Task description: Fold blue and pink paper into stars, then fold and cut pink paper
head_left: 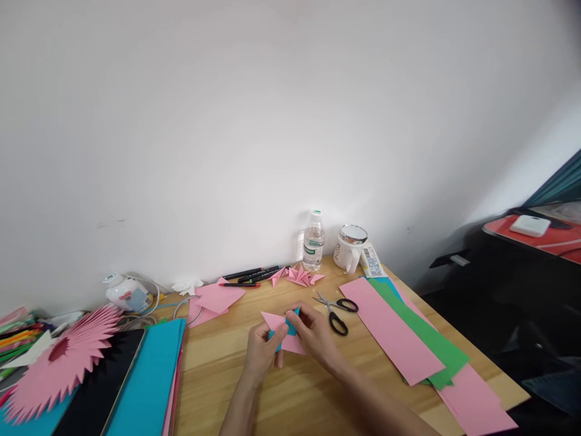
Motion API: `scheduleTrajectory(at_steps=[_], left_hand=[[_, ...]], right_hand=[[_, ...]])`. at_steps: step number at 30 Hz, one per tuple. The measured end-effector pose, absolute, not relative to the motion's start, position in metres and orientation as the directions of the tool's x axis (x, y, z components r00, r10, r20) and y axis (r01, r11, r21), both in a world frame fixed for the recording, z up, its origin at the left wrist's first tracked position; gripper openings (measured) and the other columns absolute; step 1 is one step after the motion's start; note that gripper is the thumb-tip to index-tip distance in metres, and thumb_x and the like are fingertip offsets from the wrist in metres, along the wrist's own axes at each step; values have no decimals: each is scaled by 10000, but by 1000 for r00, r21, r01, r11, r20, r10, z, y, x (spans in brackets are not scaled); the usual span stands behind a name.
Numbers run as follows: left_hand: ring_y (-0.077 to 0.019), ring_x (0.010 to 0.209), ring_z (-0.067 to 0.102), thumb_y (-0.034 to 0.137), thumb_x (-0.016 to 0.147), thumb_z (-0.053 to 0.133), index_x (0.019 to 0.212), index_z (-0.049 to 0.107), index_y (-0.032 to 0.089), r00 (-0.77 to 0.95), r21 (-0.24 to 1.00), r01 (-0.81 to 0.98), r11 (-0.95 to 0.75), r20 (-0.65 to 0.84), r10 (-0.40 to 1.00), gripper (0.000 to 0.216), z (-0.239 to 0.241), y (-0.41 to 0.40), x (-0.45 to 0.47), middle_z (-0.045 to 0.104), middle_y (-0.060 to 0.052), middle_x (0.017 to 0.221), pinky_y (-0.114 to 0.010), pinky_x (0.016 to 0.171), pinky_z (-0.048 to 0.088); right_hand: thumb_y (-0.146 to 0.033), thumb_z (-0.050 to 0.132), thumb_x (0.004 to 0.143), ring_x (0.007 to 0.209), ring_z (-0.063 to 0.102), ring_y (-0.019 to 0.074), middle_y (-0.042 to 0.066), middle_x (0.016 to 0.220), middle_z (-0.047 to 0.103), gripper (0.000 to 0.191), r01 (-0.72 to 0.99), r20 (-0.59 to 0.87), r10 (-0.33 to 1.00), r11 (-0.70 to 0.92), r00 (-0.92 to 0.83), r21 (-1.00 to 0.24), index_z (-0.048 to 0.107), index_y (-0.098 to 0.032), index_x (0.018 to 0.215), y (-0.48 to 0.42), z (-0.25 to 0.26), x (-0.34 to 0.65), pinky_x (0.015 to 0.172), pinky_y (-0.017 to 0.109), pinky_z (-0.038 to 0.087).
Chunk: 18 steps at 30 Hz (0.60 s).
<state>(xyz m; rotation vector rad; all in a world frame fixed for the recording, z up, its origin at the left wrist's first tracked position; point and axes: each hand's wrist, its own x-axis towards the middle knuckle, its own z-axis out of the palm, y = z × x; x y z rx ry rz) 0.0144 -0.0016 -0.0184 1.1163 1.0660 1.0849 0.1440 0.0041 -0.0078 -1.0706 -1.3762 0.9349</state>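
Note:
Both my hands meet over the middle of the wooden table (290, 393), pinching a small folded paper piece (278, 321) that is pink with a blue part. My left hand (261, 349) grips its left side with fingers closed. My right hand (313, 332) pinches its right side. Black-handled scissors (336, 310) lie just right of my right hand. Several small folded pink pieces (297, 276) sit further back near the wall.
Pink (390, 330) and green (426, 339) paper strips lie at the right. A water bottle (313, 241) and white mug (349, 248) stand by the wall. Markers (252, 275), pink squares (218, 298), a pink fan rosette (59, 360), blue sheets (149, 381) and a dark tablet (102, 393) fill the left.

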Motion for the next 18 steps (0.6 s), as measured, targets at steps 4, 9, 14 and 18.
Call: scheduleTrajectory(at_steps=[4,9,14,18], left_hand=[[-64,211,379,525,673,644,567,544,133,194,989,-97,111,-91,977,418,-17,-5,16,482,40,385,-173,245,179],[-79,211,399,515,695,632,529,514,142,221,993,-87,74,-53,974,425,-11,-10,16,429,46,317,-172,257,175],[-79,218,412,520,728,596,578,535,140,294,986,-107,128,-91,951,413,-8,-11,21,492,29,372,-174,251,172],[-109,249,458,532,714,607,668,546,147,346,969,-157,193,-129,929,393,-5,-12,24,509,31,352,-182,278,304]], right_hand=[[-451,505,800,475,373,98,-35,520,414,350,188,270,962,256,51,-948,450,-184,580,3,-5,146,459,223,300],[-453,497,801,475,356,103,-35,504,397,378,385,350,925,271,151,-882,396,-194,544,-2,-3,145,474,237,270],[-515,401,852,442,350,97,-29,475,392,477,302,289,952,249,98,-920,396,-193,500,6,1,150,434,226,282],[-509,496,806,451,334,94,-27,451,399,494,393,351,928,277,128,-877,393,-187,446,15,4,154,452,229,281]])
